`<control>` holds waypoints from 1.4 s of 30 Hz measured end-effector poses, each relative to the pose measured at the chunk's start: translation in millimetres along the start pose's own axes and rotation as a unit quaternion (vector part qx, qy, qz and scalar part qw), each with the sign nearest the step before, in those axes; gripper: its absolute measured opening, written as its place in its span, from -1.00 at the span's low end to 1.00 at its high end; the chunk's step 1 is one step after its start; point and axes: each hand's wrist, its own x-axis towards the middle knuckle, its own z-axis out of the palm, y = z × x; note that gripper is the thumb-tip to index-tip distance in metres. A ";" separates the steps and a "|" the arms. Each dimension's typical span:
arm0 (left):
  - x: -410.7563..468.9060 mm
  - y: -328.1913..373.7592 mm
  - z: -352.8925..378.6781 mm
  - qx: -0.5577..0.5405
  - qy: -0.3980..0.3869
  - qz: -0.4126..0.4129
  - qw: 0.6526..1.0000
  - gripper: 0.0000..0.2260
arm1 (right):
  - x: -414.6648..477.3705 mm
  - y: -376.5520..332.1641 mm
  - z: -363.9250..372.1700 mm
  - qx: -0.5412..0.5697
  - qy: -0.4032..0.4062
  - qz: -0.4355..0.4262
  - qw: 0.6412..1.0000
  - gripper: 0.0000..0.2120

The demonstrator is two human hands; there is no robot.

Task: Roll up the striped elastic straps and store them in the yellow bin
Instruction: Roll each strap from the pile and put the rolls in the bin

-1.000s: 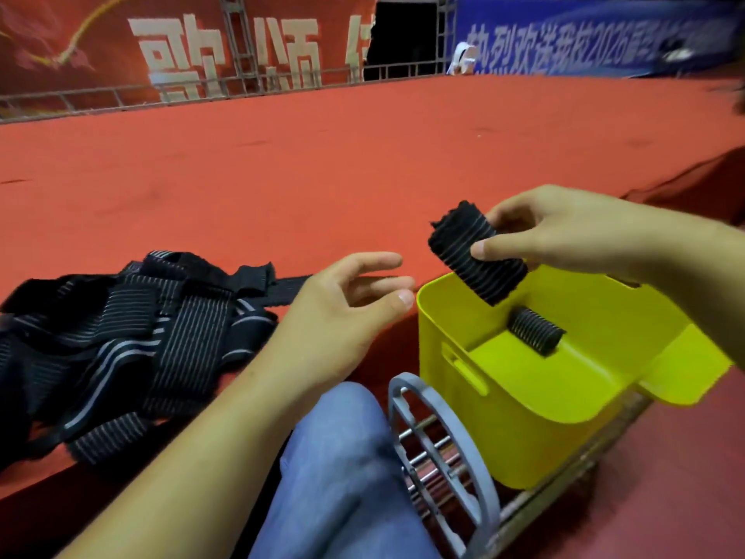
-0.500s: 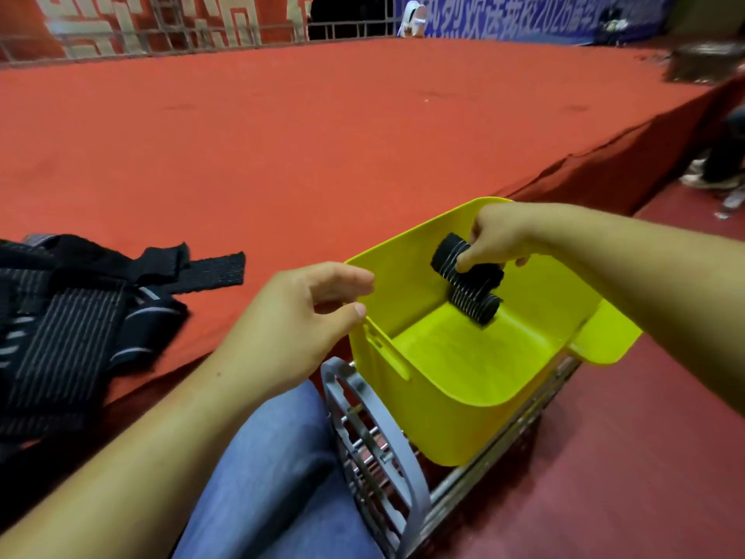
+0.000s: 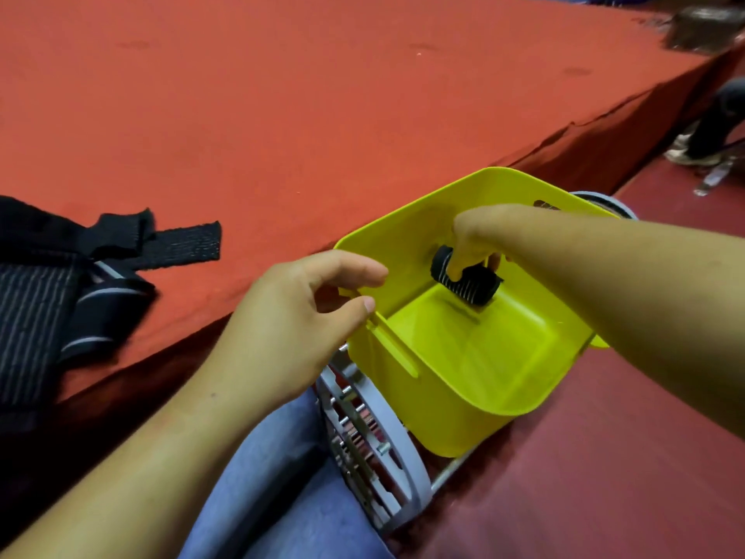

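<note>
Striped elastic strap, rolled tight (image 3: 471,290), now sits low inside the yellow bin (image 3: 403,244), against the far wall and close to the floor; a second ago it was held in the air above the rim. The right hand (image 3: 479,236) has followed it down and still pinches it between thumb and curled fingers, so it has not been let go. The roll that already lay in the bin is at the same spot, and I cannot cleanly separate the two. The left hand (image 3: 290,316) has come closer and hovers at the bin's near corner, fingers loosely bent and holding nothing; whether the thumb touches the rim is unclear. This strap's storing is, I judge, all but done, needing only the release. Unrolled straps (image 3: 36,300) lie heaped on the red carpeted platform (image 3: 282,115), well apart to the left, so more rolling remains. The bin rests on a grey wire rack (image 3: 403,449).
</note>
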 end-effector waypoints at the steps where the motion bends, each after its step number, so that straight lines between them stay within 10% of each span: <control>1: 0.3 -1.1 -0.5 -0.001 0.001 0.000 1.000 -0.79 | 3.9 -2.3 1.3 -0.007 -0.005 0.004 1.000 -0.62; 34: -7.3 -5.5 -5.1 -0.091 -0.005 -0.008 0.996 -0.74 | 20.1 1.7 24.5 0.044 0.070 0.016 0.996 -0.48; 42: -14.9 -11.2 -21.8 -0.133 0.026 -0.024 0.991 -0.76 | -49.8 0.8 10.2 0.137 0.128 -0.098 0.977 -0.61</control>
